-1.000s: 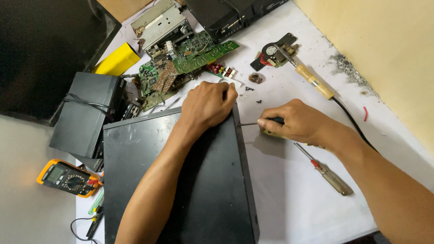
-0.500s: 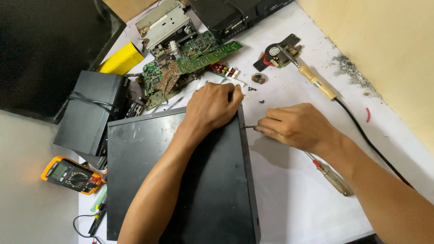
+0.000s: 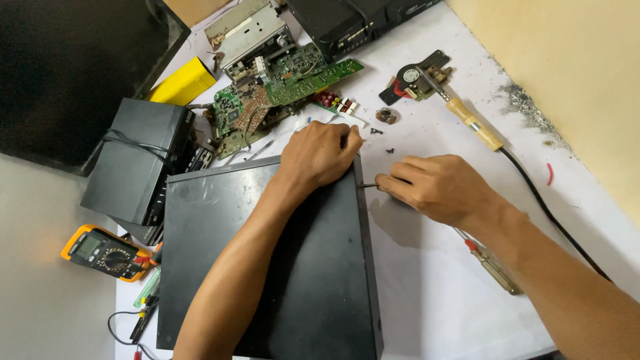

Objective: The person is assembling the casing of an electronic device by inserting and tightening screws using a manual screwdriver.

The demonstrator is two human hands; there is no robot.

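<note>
Left hand (image 3: 320, 157) presses flat on the black case (image 3: 267, 267); right hand (image 3: 437, 187), beside its edge, grips a screwdriver (image 3: 369, 186).

Screwdriver (image 3: 368, 186) handle hidden inside right hand (image 3: 437, 189)

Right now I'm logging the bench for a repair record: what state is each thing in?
Black case: lid on, flat on the table.
Left hand: pressing on the case's far right corner.
Right hand: gripping a screwdriver, tip at the case's side.
Spare screwdriver: lying unused.
Soldering iron: lying on the table, tip on its stand.
Circuit boards: bare, piled up.
Multimeter: lying face up.
</note>
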